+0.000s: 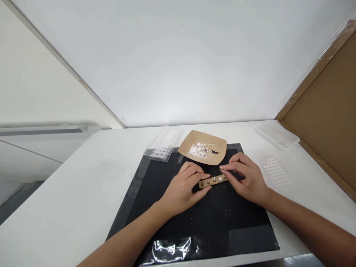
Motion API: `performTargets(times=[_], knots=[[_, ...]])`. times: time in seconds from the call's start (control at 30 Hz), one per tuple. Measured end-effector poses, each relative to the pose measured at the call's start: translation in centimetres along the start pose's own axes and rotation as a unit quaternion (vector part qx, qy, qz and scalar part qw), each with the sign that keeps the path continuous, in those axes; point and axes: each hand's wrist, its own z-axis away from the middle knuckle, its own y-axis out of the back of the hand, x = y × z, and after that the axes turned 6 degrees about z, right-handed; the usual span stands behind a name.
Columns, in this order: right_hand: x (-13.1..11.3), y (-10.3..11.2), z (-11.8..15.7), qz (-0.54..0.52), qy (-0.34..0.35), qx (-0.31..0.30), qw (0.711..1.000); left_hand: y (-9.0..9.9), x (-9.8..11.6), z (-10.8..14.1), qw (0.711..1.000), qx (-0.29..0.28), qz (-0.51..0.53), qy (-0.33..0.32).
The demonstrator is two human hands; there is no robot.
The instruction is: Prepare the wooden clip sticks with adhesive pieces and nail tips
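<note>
A narrow tan strip (211,181) lies on the black mat (219,226), with several small metal pins standing on it and a white round piece toward its right part. My left hand (185,185) grips the strip near its left part, thumb on the near edge and fingers on the far edge. Over the strip's right end, my right hand (246,178) pinches a tiny object between thumb and index finger; it is too small to make out. The strip's right tip is partly hidden by that hand.
Beyond the hands, a brown paper tray (185,142) holds small white pieces and a dark scrap. A clear plastic case (164,142) lies back left. At the right are a sheet of white stickers (277,172), a translucent lid (276,135) and a cardboard panel (328,111).
</note>
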Motion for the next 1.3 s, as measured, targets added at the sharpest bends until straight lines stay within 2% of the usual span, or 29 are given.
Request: performTargets(times=[0.1,0.27,0.4,0.53,0.87,1.3], knots=[[0.6,-0.1,0.0,0.011,-0.045,0.002,0.999,-0.1,-0.1,0.1,0.999,-0.017,-0.010,0.025],[0.9,-0.3,0.0,0.011,-0.088,-0.019,0.996,-0.1,0.0,0.0,0.999,-0.031,-0.004,0.028],[0.9,-0.3,0.1,-0.010,-0.089,-0.039,0.995,-0.1,0.1,0.1,0.998,-0.043,-0.011,0.033],[1.0,-0.5,0.3,-0.022,-0.098,-0.084,0.991,-0.1,0.1,0.2,0.997,-0.057,-0.016,0.044],[1.6,-0.6,0.3,0.021,-0.099,-0.181,0.978,0.0,0.4,0.2,0.993,-0.078,-0.028,0.088],[1.7,-0.5,0.3,0.023,-0.139,-0.230,0.963,-0.2,0.5,0.4,0.985,-0.103,-0.039,0.134]])
